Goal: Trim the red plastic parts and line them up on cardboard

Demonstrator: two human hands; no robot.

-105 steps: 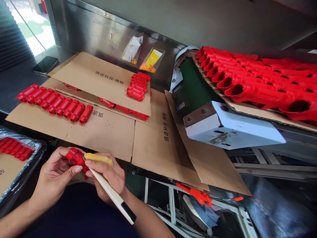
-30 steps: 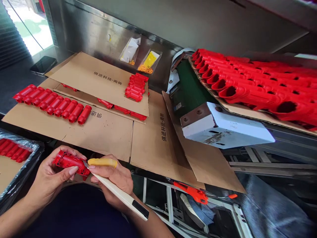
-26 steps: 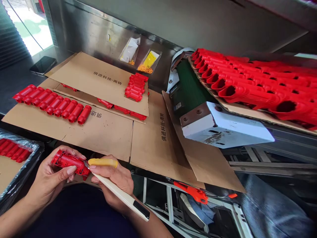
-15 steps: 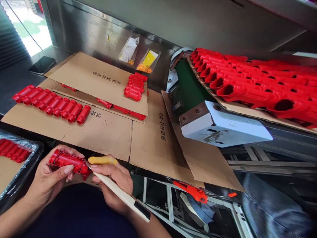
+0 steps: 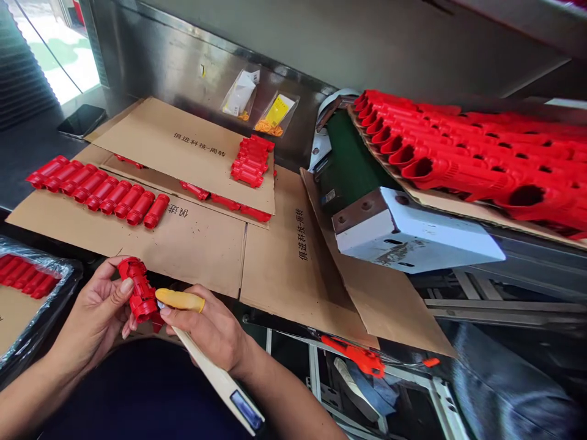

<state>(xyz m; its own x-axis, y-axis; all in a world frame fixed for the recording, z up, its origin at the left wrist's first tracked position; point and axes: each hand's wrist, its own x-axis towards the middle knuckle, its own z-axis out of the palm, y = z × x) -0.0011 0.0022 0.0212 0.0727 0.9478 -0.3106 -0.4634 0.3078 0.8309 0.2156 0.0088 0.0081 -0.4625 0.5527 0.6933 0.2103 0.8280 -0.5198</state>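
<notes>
L hand: your L hand (image 5: 94, 313) is clamped round a red ribbed plastic tubular part (image 5: 140, 293), thumb pressed on its side.
R hand: your R hand (image 5: 213, 333) is wrapped round a slim cream-coloured tool w/ a dark inset near its butt end (image 5: 206, 362); a yellow rubber finger cot (image 5: 181, 299) covers the index finger.
Gap btwn hands: small; tool's tip is at the part's lower R end, contact hard to tell.
Part pos.: in your L hand, off the worktop (image 5: 22, 153), by the near edge of the flat brown cardboard (image 5: 202, 244); tilted, upper end to your L.
Tube row: red ribbed plastic tubes (image 5: 103, 190) lie side by side on that cardboard, ahead of you.
Upper sheet: a brown printed cardboard sheet (image 5: 160, 131) sits behind the row, w/ a cluster of small red plastic pcs (image 5: 251, 160) at its R end; more red pcs (image 5: 197, 190) peek out under its front edge.
Back: black phone (image 5: 82, 121) far L; two clear plastic bags (image 5: 239, 95) w/ orange bits, near the metal panel (image 5: 160, 49).
Your R: green conveyor belt (image 5: 358, 159), w/ rows of red hollow plastic parts (image 5: 481, 146) on cardboard beside it.
Your L: plastic-lined dark tray (image 5: 68, 269) w/ red tubes (image 5: 27, 275) inside.
</notes>
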